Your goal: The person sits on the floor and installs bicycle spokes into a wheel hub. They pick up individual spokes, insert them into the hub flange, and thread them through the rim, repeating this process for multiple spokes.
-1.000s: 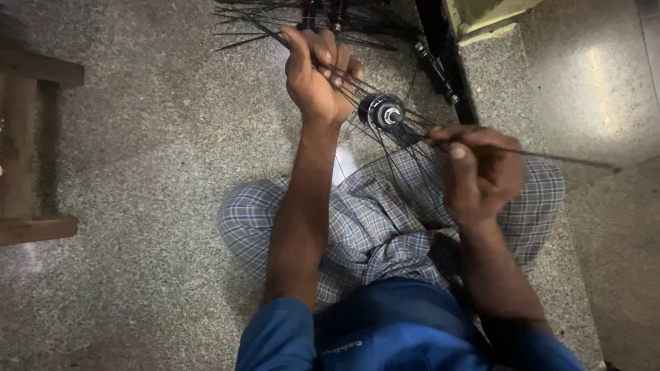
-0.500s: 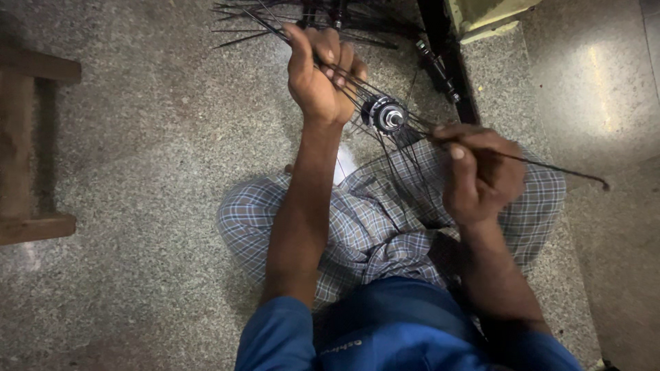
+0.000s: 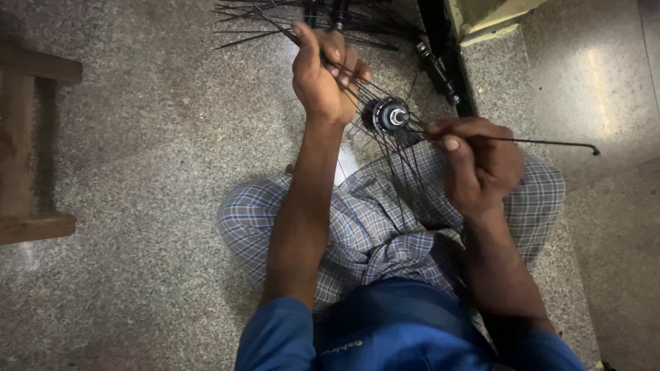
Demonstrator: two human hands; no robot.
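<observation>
Head view: left hand (image 3: pixel 323 79) clenched on spoke bundle (image 3: pixel 357 82) by hub (image 3: pixel 390 115); right hand (image 3: pixel 478 168) pinches single spoke (image 3: pixel 536 141). Keep the hub steady and the spoke level.

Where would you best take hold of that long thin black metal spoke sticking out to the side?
Probably on the straight shaft of the thin black metal spoke, pinched from above near the right hand, which grips it there. The shaft lies nearly level and bare; its far tip is bent, and the inner end meets the round black wheel hub.
</observation>
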